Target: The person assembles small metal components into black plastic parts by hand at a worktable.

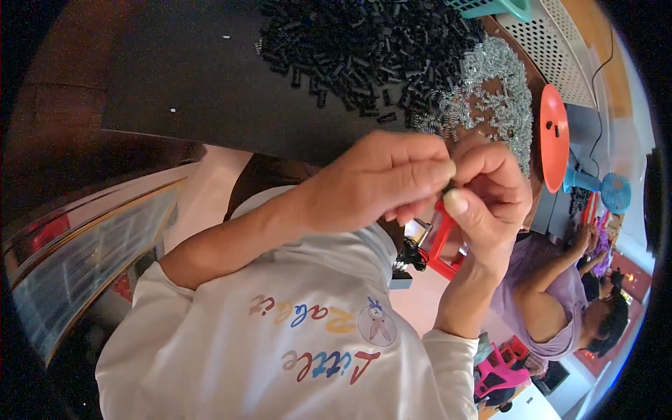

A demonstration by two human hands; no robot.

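My left hand [392, 178] and my right hand [495, 199] meet in front of my chest, close to the table's edge. Their thumbs and fingertips are pinched together around a small dark piece [449, 187], mostly hidden by the fingers; its exact kind does not show. Beyond the hands lies a big heap of short black plastic tube-like pieces [364, 52]. To its right, just past my right hand, spreads a pile of small silver metal springs [500, 77].
The dark tabletop [189, 77] extends left. An orange-red plate [553, 150] with a few black pieces stands right, near a blue fan [615, 193]. A teal basket [514, 8] and white perforated tray [553, 45] are at the back. Another person [553, 301] works at right.
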